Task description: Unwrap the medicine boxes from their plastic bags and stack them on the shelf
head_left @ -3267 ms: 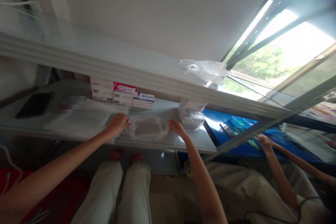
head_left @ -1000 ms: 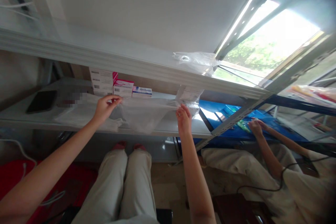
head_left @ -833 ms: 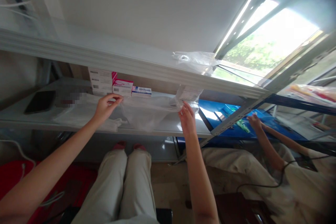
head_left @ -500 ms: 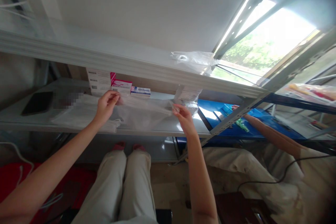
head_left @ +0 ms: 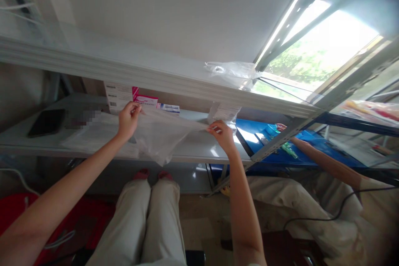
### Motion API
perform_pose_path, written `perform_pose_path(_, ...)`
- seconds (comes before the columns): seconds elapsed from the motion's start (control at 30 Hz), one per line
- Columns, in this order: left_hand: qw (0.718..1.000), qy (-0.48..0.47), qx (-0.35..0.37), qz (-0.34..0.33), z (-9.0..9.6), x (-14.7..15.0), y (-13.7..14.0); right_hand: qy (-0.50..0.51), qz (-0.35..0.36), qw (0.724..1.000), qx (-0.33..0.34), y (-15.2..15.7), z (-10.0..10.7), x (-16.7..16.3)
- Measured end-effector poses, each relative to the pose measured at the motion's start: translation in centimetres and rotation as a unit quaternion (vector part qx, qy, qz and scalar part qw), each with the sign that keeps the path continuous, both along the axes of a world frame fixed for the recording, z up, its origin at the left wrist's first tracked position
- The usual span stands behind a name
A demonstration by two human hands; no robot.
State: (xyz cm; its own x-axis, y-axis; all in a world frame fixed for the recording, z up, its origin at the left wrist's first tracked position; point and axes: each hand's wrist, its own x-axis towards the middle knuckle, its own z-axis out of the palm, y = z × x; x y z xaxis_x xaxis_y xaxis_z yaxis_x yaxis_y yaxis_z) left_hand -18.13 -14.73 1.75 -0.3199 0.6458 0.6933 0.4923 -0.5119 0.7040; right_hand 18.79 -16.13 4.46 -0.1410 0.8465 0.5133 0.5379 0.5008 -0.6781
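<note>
A clear plastic bag [head_left: 162, 133] is stretched between my two hands above the grey shelf [head_left: 199, 145]. My left hand [head_left: 128, 118] pinches its upper left corner, fingers closed. At the other end, my right hand [head_left: 222, 133] grips the bag's right corner between thumb and fingertips. The bag's lower part hangs in a loose point over the shelf's front edge. More flat plastic bags [head_left: 99, 135] lie on the shelf under and left of my left hand. Behind my right hand stands another clear bag [head_left: 222, 112] with something whitish in it.
Small cartons, one pink and white [head_left: 147, 100], one blue and white [head_left: 168, 109], stand at the shelf's back. A dark flat phone-like object [head_left: 46, 122] lies left. An upper shelf [head_left: 156, 77] overhangs. A co-worker's arm [head_left: 324, 160] reaches over a blue surface beyond the metal post [head_left: 280, 141].
My right hand has moved slightly right and up, pulling the bag's corner tauter. The bag now hangs lower in a point. My left hand has risen a little.
</note>
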Motion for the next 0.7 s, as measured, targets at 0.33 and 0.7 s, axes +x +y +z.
perform_pose_path(0.33, 0.985, -0.013, -0.169, -0.038, -3.3, 0.1, 6.4, 0.186, 0.076, 0.953, -0.225, 7.7, -3.8, 0.2)
perform_pose_path(0.7, 0.922, -0.023, -0.386, 0.003, -6.9, 1.0, 10.5, 0.099, -0.072, 0.984, -0.127, 7.0, -13.9, -7.6)
